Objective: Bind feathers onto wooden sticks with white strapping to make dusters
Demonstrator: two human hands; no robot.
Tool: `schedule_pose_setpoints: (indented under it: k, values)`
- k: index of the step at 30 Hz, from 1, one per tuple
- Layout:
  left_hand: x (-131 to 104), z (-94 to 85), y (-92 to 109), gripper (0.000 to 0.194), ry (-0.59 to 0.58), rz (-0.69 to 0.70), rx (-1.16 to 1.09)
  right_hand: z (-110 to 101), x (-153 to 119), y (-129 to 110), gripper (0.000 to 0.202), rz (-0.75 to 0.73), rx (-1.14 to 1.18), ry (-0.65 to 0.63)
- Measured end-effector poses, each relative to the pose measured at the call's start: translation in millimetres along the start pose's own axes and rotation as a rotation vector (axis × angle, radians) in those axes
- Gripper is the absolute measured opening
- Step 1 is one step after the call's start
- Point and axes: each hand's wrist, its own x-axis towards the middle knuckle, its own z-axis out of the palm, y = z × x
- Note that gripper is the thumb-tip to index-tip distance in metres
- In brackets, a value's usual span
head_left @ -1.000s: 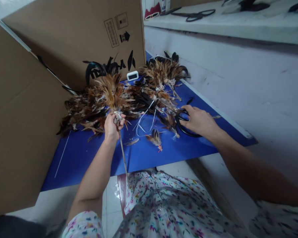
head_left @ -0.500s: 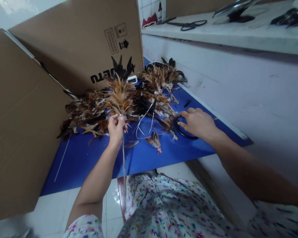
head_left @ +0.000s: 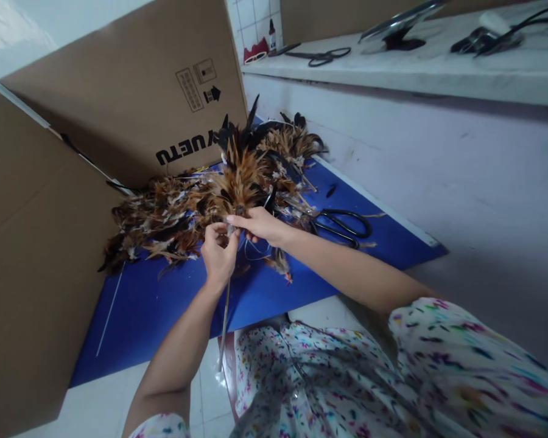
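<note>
My left hand is closed around a feather duster just under its brown and black feathers. Its thin stick slants down past the table's front edge. My right hand has its fingers closed at the base of the feathers, touching the duster beside my left thumb. What the right fingertips pinch is partly hidden. Black-handled scissors lie on the blue table to the right, apart from both hands. Beneath my hands is a thin pale string, with a small feather tuft beside it.
Loose brown feathers pile up on the left of the blue table. Cardboard walls the back and left. On the right-hand ledge lie another pair of scissors and a small dark bottle.
My right hand has left the scissors on the table and moved left to the duster. The duster has shifted slightly right in view, and its stick leans more.
</note>
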Motion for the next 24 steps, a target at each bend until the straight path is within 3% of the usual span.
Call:
schedule_pose_setpoints:
  k: [4, 7, 10, 12, 19, 24]
  values:
    - [1, 1.3, -2, 0.034, -0.059, -0.080, -0.071, 5, 8, 0, 0.037, 0.001, 0.138, 0.023]
    - [5, -0.3, -2, 0.036, -0.148, -0.294, -0.247, 2, 12, 4, 0.036, -0.070, 0.204, -0.017]
    - [10, -3.2, -1, 0.038, -0.317, -0.546, -0.403, 1, 14, 9, 0.039, -0.088, 0.193, -0.076]
    - [12, -4.7, -1, 0.039, -0.405, -0.633, -0.487, 1, 15, 10, 0.041, -0.079, 0.178, -0.113]
    - [14, -5.1, 2, 0.037, -0.428, -0.619, -0.626, 1, 15, 7, 0.040, -0.026, 0.155, -0.129]
    - [16, -5.0, -6, 0.037, -0.271, -0.385, -0.430, -1, 9, 13, 0.035, 0.026, 0.063, -0.089]
